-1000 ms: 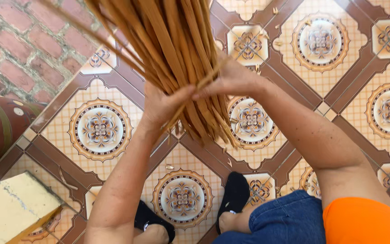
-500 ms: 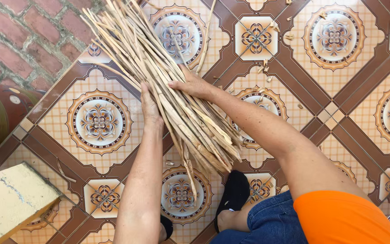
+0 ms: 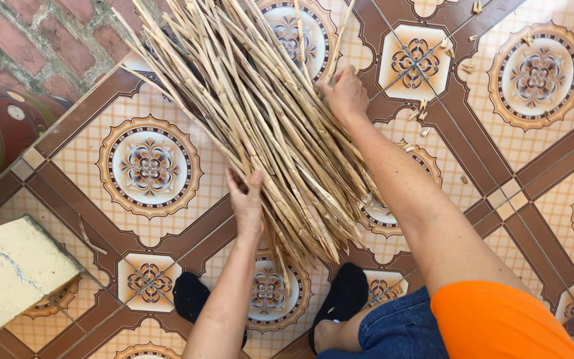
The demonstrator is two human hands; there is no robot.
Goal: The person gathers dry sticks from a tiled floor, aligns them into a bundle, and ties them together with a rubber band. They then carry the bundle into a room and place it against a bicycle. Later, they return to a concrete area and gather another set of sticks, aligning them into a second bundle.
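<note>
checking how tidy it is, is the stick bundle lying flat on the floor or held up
Lying flat: the stick bundle rests fanned on the tiled floor, left hand and right hand pressing its sides.

- the bundle of split cane strips point(image 3: 267, 119), gripped upright and close to the camera a second ago, now lies fanned out low over the tiled floor point(image 3: 499, 166).
- the right hand point(image 3: 345, 93) has slid from the bundle's middle up along its right edge, further from the body.
- the left hand point(image 3: 246, 199) has let go its grip; it now rests open-palmed against the bundle's left side.
- the strips' lower ends now sit closer to the black-socked feet point(image 3: 347, 296).
</note>
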